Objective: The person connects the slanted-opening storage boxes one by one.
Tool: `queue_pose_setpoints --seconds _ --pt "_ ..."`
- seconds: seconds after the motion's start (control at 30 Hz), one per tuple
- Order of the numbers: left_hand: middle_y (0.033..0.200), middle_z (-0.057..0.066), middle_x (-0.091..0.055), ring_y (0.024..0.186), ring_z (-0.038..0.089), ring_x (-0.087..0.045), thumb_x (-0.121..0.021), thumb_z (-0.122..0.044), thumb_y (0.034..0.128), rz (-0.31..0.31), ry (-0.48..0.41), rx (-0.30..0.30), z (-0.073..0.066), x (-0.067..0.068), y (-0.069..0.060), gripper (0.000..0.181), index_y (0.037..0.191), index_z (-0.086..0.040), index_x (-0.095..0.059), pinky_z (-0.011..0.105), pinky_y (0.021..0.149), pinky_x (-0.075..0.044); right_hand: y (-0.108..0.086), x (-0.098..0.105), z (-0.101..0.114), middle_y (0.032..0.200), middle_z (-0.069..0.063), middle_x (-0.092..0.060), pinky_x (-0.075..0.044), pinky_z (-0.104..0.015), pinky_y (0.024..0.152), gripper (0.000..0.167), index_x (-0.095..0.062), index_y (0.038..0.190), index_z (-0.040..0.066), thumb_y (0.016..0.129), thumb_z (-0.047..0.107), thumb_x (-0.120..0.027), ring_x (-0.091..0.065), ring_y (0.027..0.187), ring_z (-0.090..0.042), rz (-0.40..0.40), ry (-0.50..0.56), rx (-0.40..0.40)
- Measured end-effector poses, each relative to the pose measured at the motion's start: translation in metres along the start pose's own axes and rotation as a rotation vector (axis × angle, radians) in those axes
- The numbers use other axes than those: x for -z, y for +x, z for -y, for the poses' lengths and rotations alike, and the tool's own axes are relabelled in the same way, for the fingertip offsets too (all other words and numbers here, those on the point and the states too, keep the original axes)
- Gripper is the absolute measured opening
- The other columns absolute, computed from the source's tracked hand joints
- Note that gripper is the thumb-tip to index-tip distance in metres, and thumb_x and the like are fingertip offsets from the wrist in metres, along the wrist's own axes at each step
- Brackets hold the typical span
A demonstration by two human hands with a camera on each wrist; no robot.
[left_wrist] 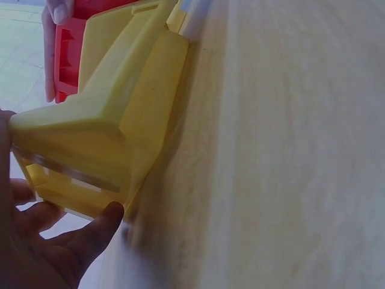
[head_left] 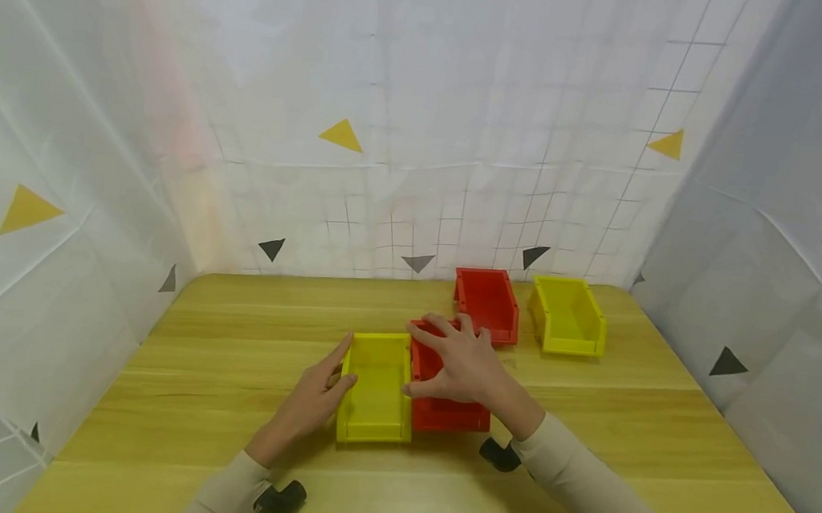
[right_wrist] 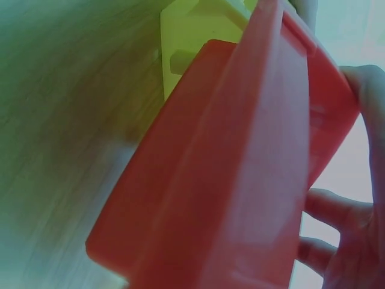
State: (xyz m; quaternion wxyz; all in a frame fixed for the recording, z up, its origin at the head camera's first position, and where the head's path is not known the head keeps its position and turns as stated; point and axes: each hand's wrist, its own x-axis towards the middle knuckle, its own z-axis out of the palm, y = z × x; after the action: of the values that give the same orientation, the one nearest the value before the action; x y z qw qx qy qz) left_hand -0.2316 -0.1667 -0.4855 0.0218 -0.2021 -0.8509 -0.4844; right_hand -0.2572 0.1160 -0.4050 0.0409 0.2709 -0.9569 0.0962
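A yellow storage bin (head_left: pixel 374 398) lies on the wooden table, its left wall gripped by my left hand (head_left: pixel 309 397) with the thumb over the rim. Right beside it is a red storage bin (head_left: pixel 451 417), side against side or nearly so. My right hand (head_left: pixel 466 365) reaches over that red bin from above, thumb at its left edge and fingers spread along the far rim. The left wrist view shows fingers around the yellow bin's end (left_wrist: pixel 72 135). In the right wrist view the red bin (right_wrist: pixel 222 162) looks tilted, with fingers curled at its far side.
Farther back stand another red bin (head_left: pixel 487 304), partly behind my right hand, and another yellow bin (head_left: pixel 569 313) to its right. White sheets (head_left: pixel 424 88) with yellow and dark triangles hang around the table (head_left: pixel 244 356) at the back and both sides.
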Motion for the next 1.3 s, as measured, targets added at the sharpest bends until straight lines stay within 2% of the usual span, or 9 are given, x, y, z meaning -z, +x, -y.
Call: queue_pose_setpoints --seconds 0.57,1.07,1.3 --pt "0.169 0.010 -0.023 0.140 0.048 -0.042 -0.054 -0.015 0.1099 -0.024 0.013 -0.033 0.0019 -0.0021 -0.0012 0.069 0.169 -0.021 -0.018 0.058 0.107 -0.042 -0.0001 -0.0046 0.0000 0.160 -0.007 -0.040 -0.036 -0.076 0.099 0.096 -0.047 0.159 0.032 0.077 0.073 -0.073 -0.034 0.139 -0.048 -0.017 -0.011 0.005" --pt "0.169 0.007 -0.021 0.141 0.046 -0.042 -0.054 -0.020 0.1098 -0.014 0.003 -0.012 0.0017 -0.0013 -0.0018 0.070 0.169 -0.025 -0.017 0.056 0.108 -0.041 -0.0018 -0.0045 0.0019 0.161 -0.007 -0.040 -0.036 -0.075 0.099 0.095 -0.046 0.160 0.032 0.078 0.073 -0.072 -0.033 0.139 -0.048 -0.008 -0.001 0.000" --pt "0.169 0.010 -0.022 0.140 0.048 -0.042 -0.054 -0.018 0.1099 -0.016 0.003 -0.016 0.0012 -0.0021 -0.0014 0.070 0.169 -0.023 -0.017 0.058 0.108 -0.041 -0.0026 -0.0063 0.0005 0.160 -0.008 -0.041 -0.035 -0.077 0.099 0.095 -0.048 0.159 0.030 0.078 0.073 -0.073 -0.034 0.138 -0.049 -0.018 0.009 0.003"
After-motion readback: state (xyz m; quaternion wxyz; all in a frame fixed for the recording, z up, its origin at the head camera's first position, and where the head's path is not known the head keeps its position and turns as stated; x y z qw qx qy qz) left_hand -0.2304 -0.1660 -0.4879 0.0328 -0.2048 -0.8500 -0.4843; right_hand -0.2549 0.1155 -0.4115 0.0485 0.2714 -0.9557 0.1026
